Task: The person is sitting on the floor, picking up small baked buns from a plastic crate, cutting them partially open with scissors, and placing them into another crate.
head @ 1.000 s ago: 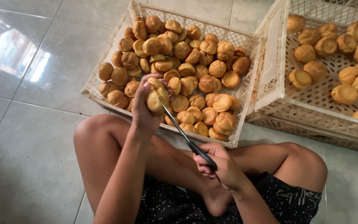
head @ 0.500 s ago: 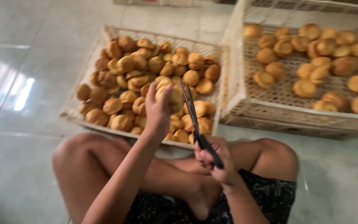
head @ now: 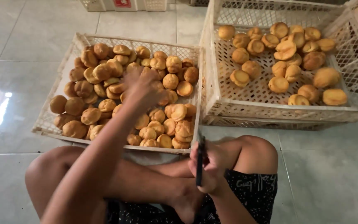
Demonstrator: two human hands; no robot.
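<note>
Gripping scissors [head: 200, 159], right hand [head: 210, 168] closed

- The floor [head: 25, 37] is laid in large, glossy pale grey tiles with thin dark grout lines.
- A bright patch of light [head: 1, 112] reflects off the tiles at the left.
- A white lattice crate [head: 125, 5] stands at the far edge.

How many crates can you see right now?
3: a full crate of buns under the left hand, a sparser crate to its right, one partly visible crate at the top edge. More may be out of frame.
</note>
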